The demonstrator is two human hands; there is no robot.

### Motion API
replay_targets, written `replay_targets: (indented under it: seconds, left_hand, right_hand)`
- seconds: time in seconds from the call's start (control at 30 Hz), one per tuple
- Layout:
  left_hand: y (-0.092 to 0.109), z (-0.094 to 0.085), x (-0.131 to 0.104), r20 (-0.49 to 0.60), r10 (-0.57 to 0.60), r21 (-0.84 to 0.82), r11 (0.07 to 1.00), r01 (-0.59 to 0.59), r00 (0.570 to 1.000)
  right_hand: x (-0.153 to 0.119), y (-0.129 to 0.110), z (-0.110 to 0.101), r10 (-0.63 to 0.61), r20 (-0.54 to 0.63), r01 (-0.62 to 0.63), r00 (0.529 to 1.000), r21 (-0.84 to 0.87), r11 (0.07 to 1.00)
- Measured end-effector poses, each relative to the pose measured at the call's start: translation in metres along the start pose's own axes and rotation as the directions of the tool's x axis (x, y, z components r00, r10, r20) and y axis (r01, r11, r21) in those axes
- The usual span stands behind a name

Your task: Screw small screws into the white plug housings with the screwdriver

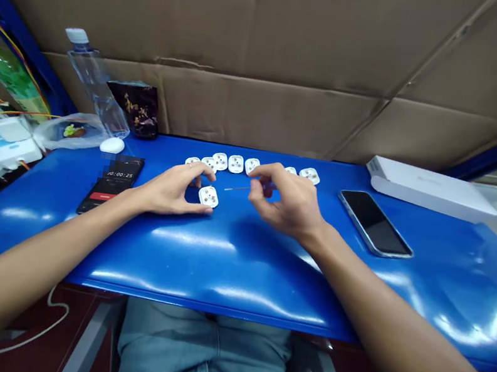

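Phone [113,184] — “00:00:25” legible — near left hand [177,190]

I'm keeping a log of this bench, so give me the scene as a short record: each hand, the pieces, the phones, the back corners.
Left hand: thumb and fingers around a white square piece
Right hand: holding a thin tool, likely a screwdriver, tip apart from that piece
Row behind: at least seven similar pieces, some partly hidden
Left phone: timer reads 00:00:25
Right phone: dark screen
Back left: clear bottle, dark packet
Back right: white box
Table: shiny blue top
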State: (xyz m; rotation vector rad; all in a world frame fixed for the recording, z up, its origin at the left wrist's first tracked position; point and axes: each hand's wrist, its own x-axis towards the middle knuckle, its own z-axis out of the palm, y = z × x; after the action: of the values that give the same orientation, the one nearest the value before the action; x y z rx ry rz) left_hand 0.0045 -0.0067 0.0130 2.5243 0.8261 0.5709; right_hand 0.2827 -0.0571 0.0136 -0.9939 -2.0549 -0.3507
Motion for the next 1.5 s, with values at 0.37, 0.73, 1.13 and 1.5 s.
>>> replay_targets:
  seconds: [0.37,0.73,1.13,1.5]
  left_hand:
    - [-0.0005,0.001,0.001,0.014,0.082,-0.028,0.996,-0.081,0.997]
    - [0.0002,-0.0002,0.0013,0.051,0.043,-0.027,0.999,-0.041,0.998]
    - [0.0009,0.0006,-0.0002,0.001,0.122,0.011,0.992,-0.122,0.993]
    - [0.0001,0.0043,-0.0019,0.168,0.115,0.049,0.991,-0.124,0.979]
  right_hand:
    - [-0.0001,-0.0023,0.0023,-0.013,0.182,-0.009,0.983,0.12,0.993]
    - [0.0005,-0.0052,0.0011,-0.03,0.247,-0.009,0.969,0.153,0.988]
    - [0.0018,-0.0014,-0.0007,0.03,0.063,-0.034,0.998,0.061,0.998]
    - [0.0008,0.0009,0.0032,0.107,0.095,-0.112,0.99,0.046,0.993]
